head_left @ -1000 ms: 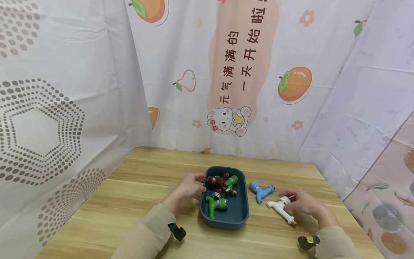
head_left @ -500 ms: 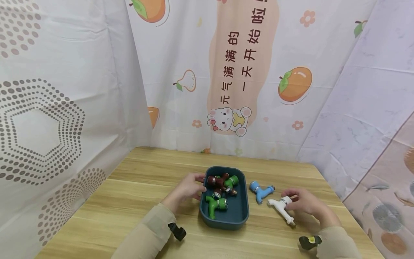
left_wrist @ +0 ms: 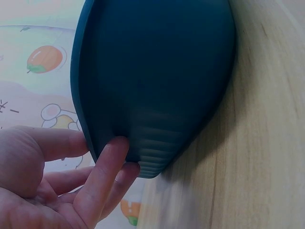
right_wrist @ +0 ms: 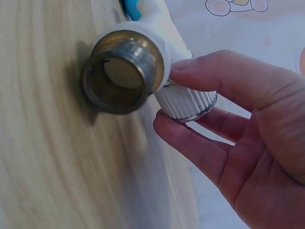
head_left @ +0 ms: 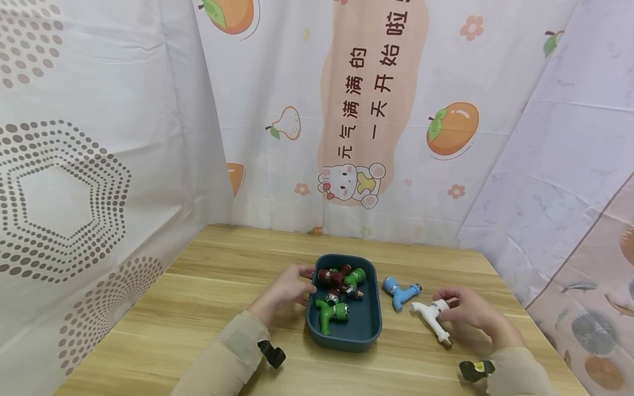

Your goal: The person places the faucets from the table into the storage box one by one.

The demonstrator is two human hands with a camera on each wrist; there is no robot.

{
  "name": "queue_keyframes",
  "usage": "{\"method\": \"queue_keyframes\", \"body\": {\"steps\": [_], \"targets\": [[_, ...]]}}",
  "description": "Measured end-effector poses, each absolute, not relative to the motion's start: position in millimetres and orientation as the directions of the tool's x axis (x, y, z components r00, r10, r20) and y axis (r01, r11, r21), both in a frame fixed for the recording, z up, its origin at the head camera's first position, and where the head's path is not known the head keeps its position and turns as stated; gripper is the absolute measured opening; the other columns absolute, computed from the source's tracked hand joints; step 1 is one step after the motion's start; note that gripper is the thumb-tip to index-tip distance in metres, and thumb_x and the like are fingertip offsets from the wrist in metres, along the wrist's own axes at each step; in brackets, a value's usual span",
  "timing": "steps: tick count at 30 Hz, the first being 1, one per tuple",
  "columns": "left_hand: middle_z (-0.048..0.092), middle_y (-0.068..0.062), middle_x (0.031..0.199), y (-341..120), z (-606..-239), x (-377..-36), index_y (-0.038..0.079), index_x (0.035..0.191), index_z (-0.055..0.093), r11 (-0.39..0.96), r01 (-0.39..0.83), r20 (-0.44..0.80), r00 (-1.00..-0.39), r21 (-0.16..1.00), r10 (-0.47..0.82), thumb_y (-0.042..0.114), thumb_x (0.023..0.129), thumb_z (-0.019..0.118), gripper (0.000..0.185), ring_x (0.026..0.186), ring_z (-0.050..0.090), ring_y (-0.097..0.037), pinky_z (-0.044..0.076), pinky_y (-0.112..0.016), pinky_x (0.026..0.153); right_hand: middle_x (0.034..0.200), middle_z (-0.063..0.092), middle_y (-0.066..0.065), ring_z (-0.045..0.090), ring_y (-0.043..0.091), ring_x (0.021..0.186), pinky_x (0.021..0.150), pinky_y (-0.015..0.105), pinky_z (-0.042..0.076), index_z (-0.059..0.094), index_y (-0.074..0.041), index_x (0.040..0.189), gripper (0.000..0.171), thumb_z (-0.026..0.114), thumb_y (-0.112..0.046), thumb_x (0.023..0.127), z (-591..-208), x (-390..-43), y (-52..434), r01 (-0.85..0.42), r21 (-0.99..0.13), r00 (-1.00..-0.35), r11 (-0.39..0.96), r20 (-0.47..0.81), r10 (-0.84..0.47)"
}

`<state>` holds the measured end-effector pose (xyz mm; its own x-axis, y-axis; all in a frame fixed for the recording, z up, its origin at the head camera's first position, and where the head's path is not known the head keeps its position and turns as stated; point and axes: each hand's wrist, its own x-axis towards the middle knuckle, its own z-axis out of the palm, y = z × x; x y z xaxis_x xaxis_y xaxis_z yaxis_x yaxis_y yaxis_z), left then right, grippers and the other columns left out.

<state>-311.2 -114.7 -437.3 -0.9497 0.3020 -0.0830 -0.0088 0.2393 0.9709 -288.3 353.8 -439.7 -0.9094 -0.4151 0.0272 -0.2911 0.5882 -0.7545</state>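
White tap (head_left: 432,317) is pinched at its knob by right hand (head_left: 468,312), right of teal tray (head_left: 369,324); tray's left wall gripped by left hand (head_left: 284,290).

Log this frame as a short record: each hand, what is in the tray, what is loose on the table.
left hand: left hand holds the rim of the dark teal oval plastic tray
right hand: right hand pinches the ribbed knob of the white plastic tap
tray contents: green tap, dark red tap, second green tap
loose: blue plastic tap on the wooden table
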Motion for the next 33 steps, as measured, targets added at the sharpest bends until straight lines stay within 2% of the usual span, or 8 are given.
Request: {"method": "queue_keyframes", "body": {"steps": [15,33], "targets": [[0.053,-0.026,0.136,-114.9,-439.7,-312.5,-0.005,0.147,0.048,0.231,-0.007,-0.08,-0.949,0.973,0.305,-0.009,0.088,0.067,0.062,0.091,0.07,-0.03,0.063,-0.041,0.064,0.119,0.065,0.02,0.064,0.04,0.107,0.081,0.026,0.054,0.064,0.008,0.121,0.043,0.08,-0.006,0.083,-439.6,-287.3,356.6,-0.264,-0.786,-0.92,0.559,0.03,-0.391],[0.053,-0.025,0.135,-115.7,-440.2,-313.8,-0.004,0.146,0.049,0.209,-0.019,-0.085,-0.947,0.978,0.31,-0.01,0.087,0.067,0.061,0.09,0.072,-0.034,0.063,-0.041,0.065,0.119,0.067,0.018,0.065,0.032,0.105,0.081,0.028,0.056,0.063,0.006,0.124,0.046,0.081,-0.007,0.083,-437.6,-289.3,355.0,-0.241,-0.811,-0.941,0.533,0.06,-0.334]]}}
